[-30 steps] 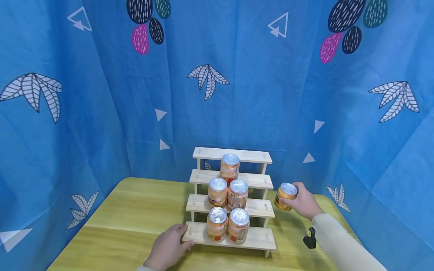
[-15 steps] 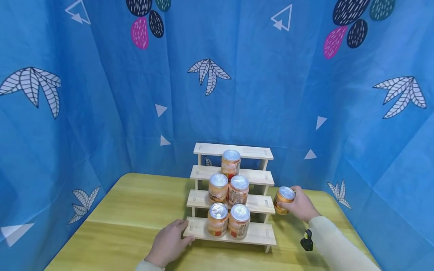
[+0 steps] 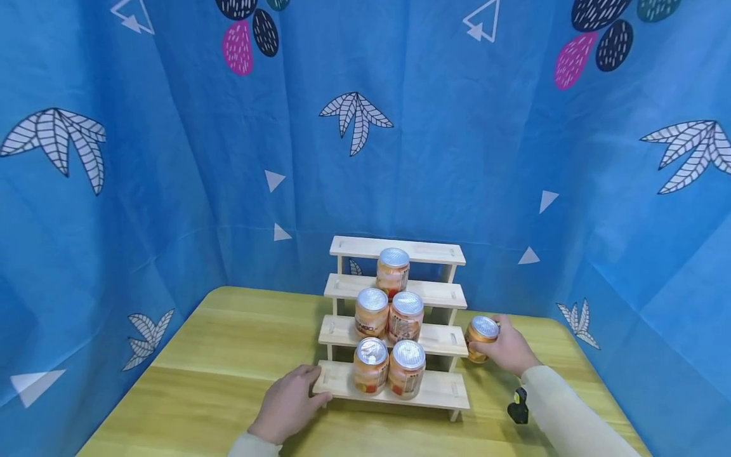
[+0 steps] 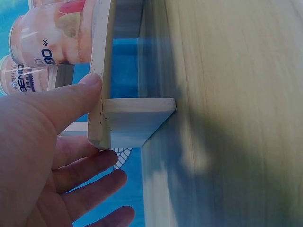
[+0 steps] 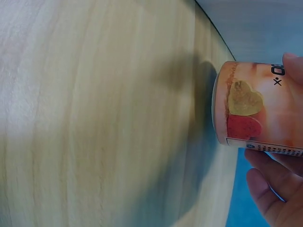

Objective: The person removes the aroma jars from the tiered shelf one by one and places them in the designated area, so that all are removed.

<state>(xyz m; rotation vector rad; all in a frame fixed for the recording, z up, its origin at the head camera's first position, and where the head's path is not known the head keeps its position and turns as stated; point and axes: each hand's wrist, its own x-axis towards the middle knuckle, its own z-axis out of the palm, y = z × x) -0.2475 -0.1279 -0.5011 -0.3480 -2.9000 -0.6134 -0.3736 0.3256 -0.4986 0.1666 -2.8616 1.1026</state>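
Can [image 5: 258, 106] gripped in the right hand [image 3: 510, 347]; left hand [image 3: 287, 404] pinches the rack [image 3: 334, 377].
Only from the left wrist do I read "BEN", on a shelved can [image 4: 22, 78].

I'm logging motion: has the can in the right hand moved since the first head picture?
Yes: in the head view, the can has moved down and slightly left against the wooden stand.

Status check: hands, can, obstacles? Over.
Left hand holding rack by its lowest step. Right hand gripping can, right of rack. Five other cans on rack. Nothing seen between gripped can and rack.
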